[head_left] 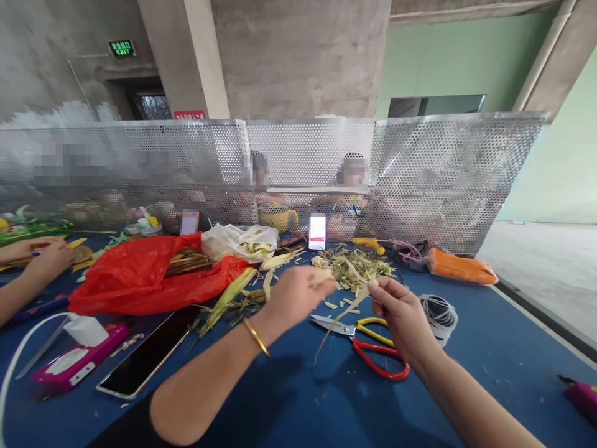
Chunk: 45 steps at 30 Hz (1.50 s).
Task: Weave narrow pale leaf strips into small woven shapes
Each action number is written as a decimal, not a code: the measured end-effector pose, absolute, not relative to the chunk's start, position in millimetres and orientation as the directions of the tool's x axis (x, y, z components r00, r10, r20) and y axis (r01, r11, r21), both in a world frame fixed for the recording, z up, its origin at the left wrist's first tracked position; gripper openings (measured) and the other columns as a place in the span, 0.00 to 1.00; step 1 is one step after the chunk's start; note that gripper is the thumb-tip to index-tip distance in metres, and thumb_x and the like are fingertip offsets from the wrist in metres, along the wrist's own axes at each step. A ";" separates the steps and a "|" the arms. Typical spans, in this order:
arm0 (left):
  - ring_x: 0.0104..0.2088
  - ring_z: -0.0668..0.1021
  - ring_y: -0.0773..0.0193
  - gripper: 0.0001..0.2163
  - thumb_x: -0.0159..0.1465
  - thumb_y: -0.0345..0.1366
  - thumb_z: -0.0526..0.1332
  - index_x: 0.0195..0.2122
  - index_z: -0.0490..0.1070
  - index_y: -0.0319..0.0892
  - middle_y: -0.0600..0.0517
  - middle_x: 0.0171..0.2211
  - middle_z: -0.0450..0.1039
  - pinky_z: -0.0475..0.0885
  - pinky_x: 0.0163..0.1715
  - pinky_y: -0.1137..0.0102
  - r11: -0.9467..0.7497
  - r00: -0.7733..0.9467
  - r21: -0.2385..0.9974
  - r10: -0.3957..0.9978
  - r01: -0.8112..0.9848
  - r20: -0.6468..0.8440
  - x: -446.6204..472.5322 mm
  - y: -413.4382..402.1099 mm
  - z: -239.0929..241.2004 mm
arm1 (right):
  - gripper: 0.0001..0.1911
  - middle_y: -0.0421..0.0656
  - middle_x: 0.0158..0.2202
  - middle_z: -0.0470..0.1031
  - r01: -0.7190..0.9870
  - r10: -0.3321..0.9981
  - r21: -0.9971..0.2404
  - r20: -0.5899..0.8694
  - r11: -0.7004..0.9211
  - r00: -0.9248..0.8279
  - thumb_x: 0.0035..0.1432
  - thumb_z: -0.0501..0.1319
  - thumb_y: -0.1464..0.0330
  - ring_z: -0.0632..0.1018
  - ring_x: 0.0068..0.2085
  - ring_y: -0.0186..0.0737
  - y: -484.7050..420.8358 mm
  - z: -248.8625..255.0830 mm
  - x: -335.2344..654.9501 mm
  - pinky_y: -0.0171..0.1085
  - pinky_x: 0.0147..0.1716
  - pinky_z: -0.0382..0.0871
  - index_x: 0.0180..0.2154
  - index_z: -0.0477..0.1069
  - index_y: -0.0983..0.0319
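My right hand (396, 305) pinches the upper end of a narrow strip of dried corn husk (352, 308), whose thin tail hangs down to the left. My left hand (298, 295), a gold bangle on its wrist, is closed and slightly blurred; a pale bit of husk (321, 275) shows at its fingertips. Under the strip lie scissors (380, 348) with one red and one yellow handle, blades pointing left. Just beyond both hands spreads a heap of shredded husk (359, 264), with short cut pieces (347, 305) scattered before it.
To the left are a red plastic bag (125, 274), a white bag (240, 239), a dark phone (149, 351) and a magenta glue gun (79, 361). A lit phone (317, 231) stands ahead. Coiled wire (438, 317) and an orange packet (461, 266) lie right. Another person's hands (46, 261) work far left.
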<state>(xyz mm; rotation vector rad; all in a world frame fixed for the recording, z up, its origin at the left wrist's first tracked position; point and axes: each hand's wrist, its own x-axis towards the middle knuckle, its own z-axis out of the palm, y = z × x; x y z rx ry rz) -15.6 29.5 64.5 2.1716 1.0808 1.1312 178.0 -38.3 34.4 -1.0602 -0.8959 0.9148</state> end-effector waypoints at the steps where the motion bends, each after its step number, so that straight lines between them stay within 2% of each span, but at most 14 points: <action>1: 0.26 0.71 0.64 0.11 0.52 0.47 0.67 0.26 0.76 0.44 0.52 0.24 0.74 0.62 0.28 0.70 -0.578 0.449 0.720 0.798 0.384 0.401 -3.3 22.5 60.3 | 0.16 0.33 0.18 0.63 -0.155 0.929 -0.962 0.162 0.224 0.334 0.44 0.70 0.59 0.61 0.19 0.26 -39.3 32.7 175.4 0.29 0.20 0.53 0.27 0.71 0.64; 4: 0.21 0.65 0.69 0.13 0.53 0.47 0.65 0.21 0.74 0.42 0.56 0.17 0.67 0.56 0.23 0.72 -0.462 0.617 0.820 0.767 0.339 0.177 19.8 14.6 50.5 | 0.16 0.33 0.17 0.62 -0.105 0.930 -0.966 0.192 0.235 0.312 0.47 0.69 0.58 0.60 0.19 0.26 -40.9 29.8 171.1 0.29 0.19 0.52 0.26 0.70 0.64; 10: 0.22 0.67 0.68 0.12 0.53 0.42 0.64 0.18 0.72 0.40 0.55 0.17 0.69 0.59 0.25 0.72 -0.231 0.631 0.951 0.774 0.206 0.051 21.0 19.3 48.7 | 0.15 0.36 0.24 0.70 0.098 0.917 -0.942 0.335 0.321 0.215 0.51 0.65 0.61 0.69 0.23 0.31 -40.4 35.3 176.7 0.32 0.24 0.64 0.40 0.73 0.60; 13: 0.23 0.70 0.67 0.12 0.53 0.41 0.65 0.18 0.72 0.40 0.53 0.18 0.71 0.61 0.27 0.72 -0.153 0.666 0.970 0.746 0.188 -0.011 16.7 20.3 51.1 | 0.09 0.39 0.28 0.75 0.326 0.894 -0.868 0.432 0.376 0.118 0.54 0.62 0.63 0.74 0.28 0.36 -42.3 38.7 182.1 0.35 0.30 0.68 0.37 0.75 0.59; 19: 0.27 0.72 0.66 0.10 0.57 0.43 0.61 0.26 0.76 0.41 0.54 0.24 0.75 0.61 0.27 0.74 -0.457 0.661 0.855 0.724 0.245 0.198 12.1 22.0 47.6 | 0.09 0.40 0.27 0.74 0.687 0.837 -0.618 0.546 0.383 0.024 0.60 0.57 0.67 0.73 0.30 0.37 -46.7 40.5 182.3 0.34 0.31 0.65 0.29 0.72 0.59; 22: 0.23 0.70 0.67 0.14 0.60 0.45 0.59 0.23 0.75 0.42 0.55 0.21 0.72 0.58 0.24 0.73 -0.561 0.655 0.760 0.715 0.329 0.245 9.6 23.2 46.6 | 0.09 0.41 0.29 0.75 0.691 0.855 -0.619 0.519 0.375 0.001 0.61 0.55 0.65 0.74 0.30 0.37 -45.8 42.3 183.0 0.34 0.31 0.65 0.31 0.72 0.59; 26: 0.21 0.68 0.67 0.15 0.59 0.44 0.59 0.19 0.73 0.42 0.55 0.19 0.70 0.58 0.23 0.73 -0.502 0.579 0.777 0.784 0.379 0.224 5.1 31.6 48.3 | 0.11 0.40 0.32 0.76 0.689 0.933 -0.662 0.354 0.296 -0.061 0.61 0.53 0.64 0.76 0.31 0.38 -49.1 45.7 192.3 0.35 0.32 0.67 0.44 0.68 0.58; 28: 0.24 0.70 0.67 0.16 0.59 0.42 0.59 0.17 0.71 0.42 0.52 0.23 0.74 0.60 0.25 0.73 -0.440 0.553 0.840 0.805 0.318 0.213 2.9 37.0 49.5 | 0.12 0.42 0.35 0.76 0.827 0.964 -0.505 0.217 0.248 -0.157 0.57 0.56 0.67 0.76 0.34 0.41 -53.8 41.4 197.0 0.37 0.32 0.66 0.44 0.67 0.59; 31: 0.25 0.70 0.68 0.17 0.59 0.41 0.58 0.15 0.69 0.42 0.50 0.29 0.76 0.60 0.25 0.74 -0.327 0.538 0.923 0.825 0.202 0.174 0.6 41.8 52.6 | 0.24 0.51 0.43 0.74 0.973 0.979 -0.106 0.021 0.204 -0.203 0.46 0.58 0.75 0.76 0.41 0.49 -59.0 24.3 199.6 0.40 0.36 0.65 0.48 0.67 0.64; 34: 0.21 0.64 0.70 0.15 0.59 0.43 0.59 0.20 0.74 0.41 0.51 0.23 0.71 0.56 0.22 0.74 -0.231 0.544 0.964 0.829 0.129 0.126 -0.7 42.0 56.6 | 0.32 0.54 0.45 0.72 0.978 0.978 0.028 -0.030 0.206 -0.205 0.44 0.56 0.77 0.75 0.44 0.52 -57.7 5.8 199.2 0.40 0.37 0.65 0.55 0.63 0.66; 37: 0.18 0.59 0.72 0.15 0.59 0.46 0.59 0.29 0.78 0.41 0.55 0.19 0.64 0.53 0.20 0.74 -0.159 0.552 0.984 0.829 0.078 0.091 -1.1 40.9 58.6 | 0.30 0.52 0.42 0.74 0.975 0.974 0.010 -0.049 0.221 -0.220 0.44 0.56 0.76 0.76 0.41 0.51 -53.3 -1.7 200.3 0.39 0.34 0.64 0.53 0.66 0.64; 40: 0.18 0.59 0.72 0.15 0.57 0.49 0.62 0.27 0.77 0.40 0.54 0.19 0.66 0.52 0.19 0.73 -0.125 0.534 0.991 0.842 0.054 0.077 -1.6 41.4 58.1 | 0.29 0.50 0.39 0.77 0.972 0.972 -0.080 -0.070 0.220 -0.225 0.46 0.55 0.76 0.78 0.39 0.49 -50.3 -1.5 201.7 0.37 0.33 0.63 0.52 0.66 0.61; 42: 0.18 0.59 0.72 0.16 0.55 0.49 0.63 0.23 0.75 0.40 0.52 0.20 0.68 0.51 0.19 0.73 -0.121 0.511 0.991 0.856 0.052 0.077 -2.6 42.9 57.0 | 0.28 0.48 0.41 0.78 0.957 0.979 -0.218 -0.023 0.191 -0.201 0.49 0.55 0.75 0.78 0.40 0.48 -48.4 -1.0 202.1 0.37 0.34 0.63 0.54 0.65 0.58; 45: 0.16 0.57 0.73 0.17 0.56 0.49 0.62 0.21 0.74 0.40 0.52 0.19 0.68 0.49 0.18 0.73 -0.144 0.490 0.989 0.865 0.043 0.104 -5.1 46.6 54.6 | 0.26 0.43 0.36 0.77 0.787 0.992 -0.604 0.081 0.127 -0.098 0.52 0.57 0.70 0.77 0.37 0.44 -44.3 -0.5 202.2 0.37 0.34 0.65 0.54 0.65 0.57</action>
